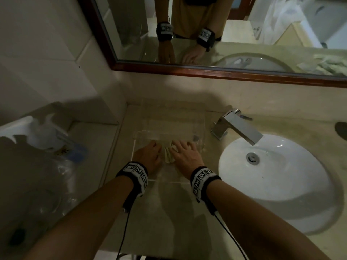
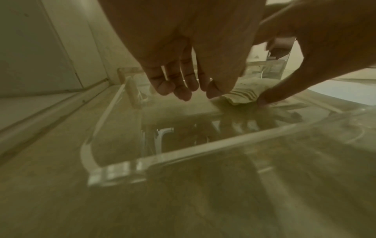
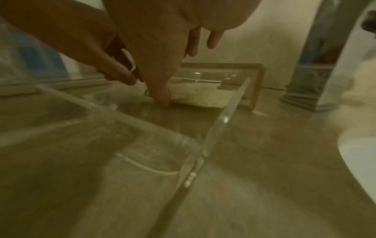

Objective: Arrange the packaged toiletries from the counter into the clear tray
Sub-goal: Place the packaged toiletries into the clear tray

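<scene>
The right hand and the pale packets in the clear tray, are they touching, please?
Touching. In the left wrist view a fingertip of the right hand presses on the edge of the pale packets lying in the clear tray.

White oval basin [image 1: 277,177] sunk in counter [image 1: 187,212] on right side, metal drain [image 1: 252,158] near its back. Chrome faucet [image 1: 237,125] w/ square spout stands at back edge of counter, just left of basin, spout reaching over bowl. Wood-framed mirror [image 1: 206,70] on wall above back edge. Dark round thing [image 1: 341,130] at far right edge of counter, cut off, can't tell what. Past counter's left edge, lower down: crumpled clear plastic [image 1: 62,177] and a white fixture [image 1: 16,126], partly in shadow. White tiled wall [image 1: 47,53] at left
</scene>
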